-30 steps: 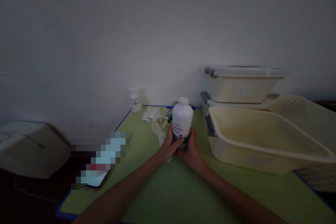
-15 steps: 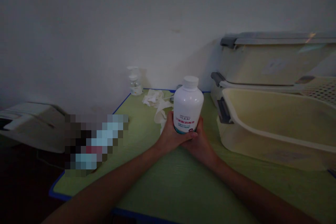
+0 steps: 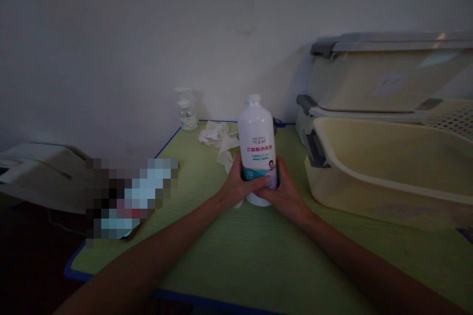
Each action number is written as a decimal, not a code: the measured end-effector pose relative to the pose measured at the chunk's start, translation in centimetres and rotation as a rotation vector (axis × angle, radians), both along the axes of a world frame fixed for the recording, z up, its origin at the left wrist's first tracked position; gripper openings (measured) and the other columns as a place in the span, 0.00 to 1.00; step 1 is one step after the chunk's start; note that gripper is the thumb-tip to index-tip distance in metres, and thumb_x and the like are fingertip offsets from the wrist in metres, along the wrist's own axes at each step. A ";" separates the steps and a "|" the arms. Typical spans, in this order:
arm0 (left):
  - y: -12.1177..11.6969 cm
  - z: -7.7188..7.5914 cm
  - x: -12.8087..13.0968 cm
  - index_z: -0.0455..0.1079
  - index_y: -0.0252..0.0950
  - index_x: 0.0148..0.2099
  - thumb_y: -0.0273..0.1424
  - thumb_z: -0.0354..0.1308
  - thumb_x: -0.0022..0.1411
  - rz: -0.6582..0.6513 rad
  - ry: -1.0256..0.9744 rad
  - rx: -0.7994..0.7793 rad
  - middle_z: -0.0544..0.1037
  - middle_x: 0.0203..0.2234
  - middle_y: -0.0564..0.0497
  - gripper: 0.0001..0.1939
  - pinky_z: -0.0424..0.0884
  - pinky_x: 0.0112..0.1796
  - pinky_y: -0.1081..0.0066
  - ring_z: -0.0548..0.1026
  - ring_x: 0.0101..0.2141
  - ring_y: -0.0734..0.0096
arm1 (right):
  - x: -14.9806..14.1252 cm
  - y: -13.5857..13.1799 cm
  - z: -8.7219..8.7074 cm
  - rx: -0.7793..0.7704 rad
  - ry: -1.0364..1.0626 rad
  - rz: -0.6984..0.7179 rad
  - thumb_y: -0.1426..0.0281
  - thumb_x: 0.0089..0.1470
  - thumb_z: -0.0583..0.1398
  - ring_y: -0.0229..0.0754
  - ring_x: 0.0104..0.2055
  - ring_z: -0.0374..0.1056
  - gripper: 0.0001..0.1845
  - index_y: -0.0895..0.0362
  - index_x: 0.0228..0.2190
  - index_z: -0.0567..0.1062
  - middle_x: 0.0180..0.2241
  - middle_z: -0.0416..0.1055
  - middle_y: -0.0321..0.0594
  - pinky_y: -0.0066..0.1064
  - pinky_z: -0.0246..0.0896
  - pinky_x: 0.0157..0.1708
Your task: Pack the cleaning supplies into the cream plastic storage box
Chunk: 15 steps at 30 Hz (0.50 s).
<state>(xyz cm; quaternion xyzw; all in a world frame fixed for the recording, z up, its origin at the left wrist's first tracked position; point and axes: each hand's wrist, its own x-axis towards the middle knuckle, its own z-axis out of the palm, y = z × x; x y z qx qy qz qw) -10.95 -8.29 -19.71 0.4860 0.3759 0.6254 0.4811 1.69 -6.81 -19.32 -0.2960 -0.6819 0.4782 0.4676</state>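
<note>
Bottle point(image 3: 256, 130) swung more upright than before, long axis near vertical, cap point(image 3: 253, 98) up, hands point(image 3: 236, 187) curled round its lower half

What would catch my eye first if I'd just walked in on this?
Likely the white bottle, held between the left hand and right hand near the middle of the view. Next might come the big cream bin on the right of the green table. Behind it, boxes are stacked near the wall.

Green table point(image 3: 221, 261) with tub point(image 3: 343, 194), tissues point(image 3: 214, 135)
</note>
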 end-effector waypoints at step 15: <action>0.0 0.7 0.3 0.59 0.38 0.45 0.34 0.71 0.33 0.038 -0.012 0.027 0.73 0.37 0.50 0.35 0.70 0.41 0.60 0.73 0.40 0.60 | -0.9 -1.1 -0.6 0.045 -0.093 -0.171 0.70 0.34 0.64 0.51 0.45 0.67 0.37 0.52 0.47 0.56 0.45 0.67 0.46 0.47 0.63 0.45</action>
